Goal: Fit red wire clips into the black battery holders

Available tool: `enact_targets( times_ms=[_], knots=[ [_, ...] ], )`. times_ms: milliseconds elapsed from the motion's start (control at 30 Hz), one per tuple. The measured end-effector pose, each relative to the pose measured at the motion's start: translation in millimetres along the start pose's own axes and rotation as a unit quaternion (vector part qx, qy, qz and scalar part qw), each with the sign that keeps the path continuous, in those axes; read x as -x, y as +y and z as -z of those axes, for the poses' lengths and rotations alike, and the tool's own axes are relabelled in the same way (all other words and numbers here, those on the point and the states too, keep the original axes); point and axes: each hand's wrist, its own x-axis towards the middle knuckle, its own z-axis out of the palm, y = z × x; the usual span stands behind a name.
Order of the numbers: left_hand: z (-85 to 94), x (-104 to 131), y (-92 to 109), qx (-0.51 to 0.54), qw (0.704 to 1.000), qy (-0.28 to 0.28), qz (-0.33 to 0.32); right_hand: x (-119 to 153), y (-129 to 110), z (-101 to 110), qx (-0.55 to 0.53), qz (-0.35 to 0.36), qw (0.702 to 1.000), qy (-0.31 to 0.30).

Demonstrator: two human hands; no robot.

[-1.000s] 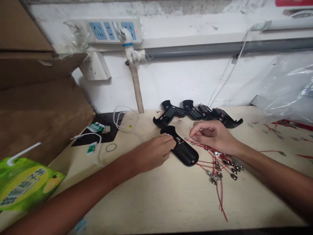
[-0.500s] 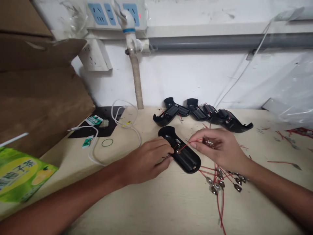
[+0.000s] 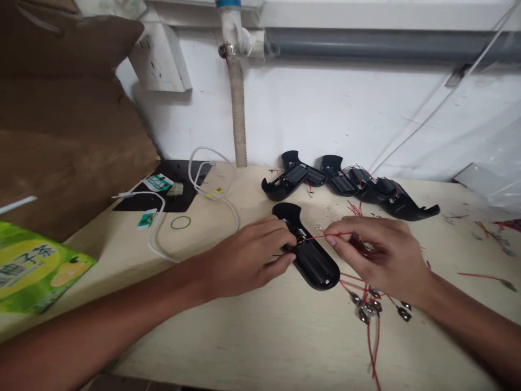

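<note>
A black curved plastic housing [image 3: 315, 266] lies on the pale table between my hands. My left hand [image 3: 254, 252] is closed at the housing's upper left part, its fingertips pinched by a wire end; what exactly they grip is hidden. From there a thin red wire [image 3: 316, 237] stretches across the housing to my right hand [image 3: 376, 252], which pinches it between thumb and forefinger. Beside and below my right hand lies a loose pile of red wires with shiny metal contacts [image 3: 368, 309].
Several black housings [image 3: 342, 182] stand along the back near the wall. On the left are a white cable [image 3: 157, 239], a green band [image 3: 180, 222], a black sheet [image 3: 179, 203], a cardboard box [image 3: 73, 136] and a green packet [image 3: 40, 266]. A single red wire [image 3: 480, 276] lies at right.
The camera view has tilted down and shifted slightly left. The red wire is now drawn straighter between my hands, and the metal contact seen on the housing near my left fingertips is no longer distinct.
</note>
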Motion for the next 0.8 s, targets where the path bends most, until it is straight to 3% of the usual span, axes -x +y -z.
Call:
enact_targets(
  times_ms=[133, 267, 367, 500, 800],
  knots=[
    [-0.8, 0, 0, 0.005, 1.0, -0.01, 0.002, -1, -6, -1, -0.054, -0.08, 0.995, -0.01],
    [-2.5, -1, 0, 0.004, 1.0, 0.0, 0.001, -4, -11, -5, -0.184, -0.202, 0.961, -0.036],
    [-3.7, -2, 1, -0.002, 1.0, 0.002, 0.01, -5, -13, -10, -0.245, -0.233, 0.94, -0.052],
    [-5.9, -2, 2, 0.005, 1.0, -0.018, 0.007, -3, -14, -17, -0.279, -0.242, 0.927, -0.065],
    [-1.5, -1, 3, 0.004, 0.999, -0.036, -0.02, -3, -7, -22, -0.238, -0.15, 0.953, -0.115]
  ],
)
